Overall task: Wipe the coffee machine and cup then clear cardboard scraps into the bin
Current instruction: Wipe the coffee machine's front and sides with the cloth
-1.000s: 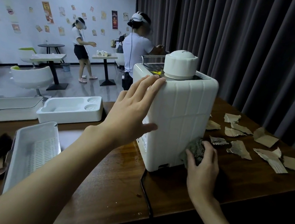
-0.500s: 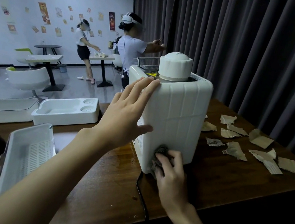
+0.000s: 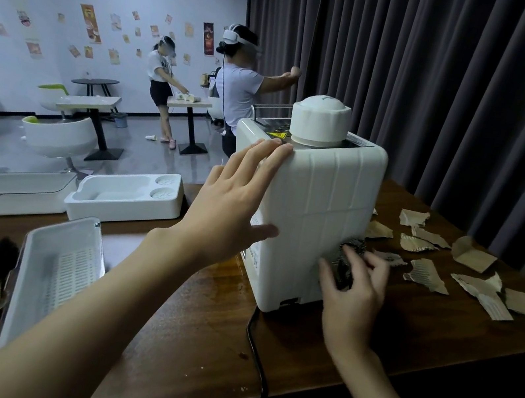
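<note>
head cam | wide-angle | fwd+down | close on coffee machine | single view

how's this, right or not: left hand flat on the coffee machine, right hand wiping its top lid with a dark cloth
Not the lid. The head view shows the right hand holding the dark cloth against the lower side of the coffee machine; the left hand lies flat on it.

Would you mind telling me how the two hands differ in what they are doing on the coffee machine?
The left hand lies flat and empty, high on the coffee machine; the right hand holds a dark cloth against it, lower down. Both bear on the machine.
</note>
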Motion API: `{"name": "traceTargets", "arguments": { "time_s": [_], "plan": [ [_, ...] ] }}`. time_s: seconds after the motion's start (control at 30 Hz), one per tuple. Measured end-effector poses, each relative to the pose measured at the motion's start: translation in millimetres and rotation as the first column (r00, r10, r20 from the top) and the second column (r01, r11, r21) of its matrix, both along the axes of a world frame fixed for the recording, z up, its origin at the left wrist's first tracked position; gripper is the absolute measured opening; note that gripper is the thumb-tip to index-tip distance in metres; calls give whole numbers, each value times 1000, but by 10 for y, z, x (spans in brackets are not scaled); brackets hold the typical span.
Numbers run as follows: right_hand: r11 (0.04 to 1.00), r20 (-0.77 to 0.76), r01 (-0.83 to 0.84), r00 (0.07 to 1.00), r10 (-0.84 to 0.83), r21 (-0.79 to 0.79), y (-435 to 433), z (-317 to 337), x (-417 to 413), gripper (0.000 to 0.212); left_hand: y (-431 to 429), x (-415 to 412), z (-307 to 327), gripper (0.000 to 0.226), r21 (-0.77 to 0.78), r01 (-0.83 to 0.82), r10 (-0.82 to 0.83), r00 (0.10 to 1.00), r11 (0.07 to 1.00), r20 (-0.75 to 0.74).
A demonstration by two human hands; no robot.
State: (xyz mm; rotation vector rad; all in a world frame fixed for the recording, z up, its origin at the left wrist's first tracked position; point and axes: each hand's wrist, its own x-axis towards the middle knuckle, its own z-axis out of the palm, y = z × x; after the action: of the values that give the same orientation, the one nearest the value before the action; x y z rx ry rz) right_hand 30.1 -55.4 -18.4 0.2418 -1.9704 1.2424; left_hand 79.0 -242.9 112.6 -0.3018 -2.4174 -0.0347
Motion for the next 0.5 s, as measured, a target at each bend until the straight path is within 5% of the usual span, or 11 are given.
{"name": "traceTargets", "arguments": {
  "time_s": [0.13, 0.37, 0.5],
  "plan": [
    [993, 17, -93, 996, 92, 76, -205, -73, 180, 60, -4, -7, -6, 122, 1, -1, 1, 1000, 1000, -9],
    [930, -99, -111, 983, 155, 351, -217, -140, 269, 55, -1, 7, 7, 122, -4, -3, 3, 1000, 1000, 6],
    [946, -81, -106, 987, 137, 306, -39, -68, 119, 56, -22, 17, 30, 123, -20, 13, -13, 1000, 1000, 19]
  ]
}}
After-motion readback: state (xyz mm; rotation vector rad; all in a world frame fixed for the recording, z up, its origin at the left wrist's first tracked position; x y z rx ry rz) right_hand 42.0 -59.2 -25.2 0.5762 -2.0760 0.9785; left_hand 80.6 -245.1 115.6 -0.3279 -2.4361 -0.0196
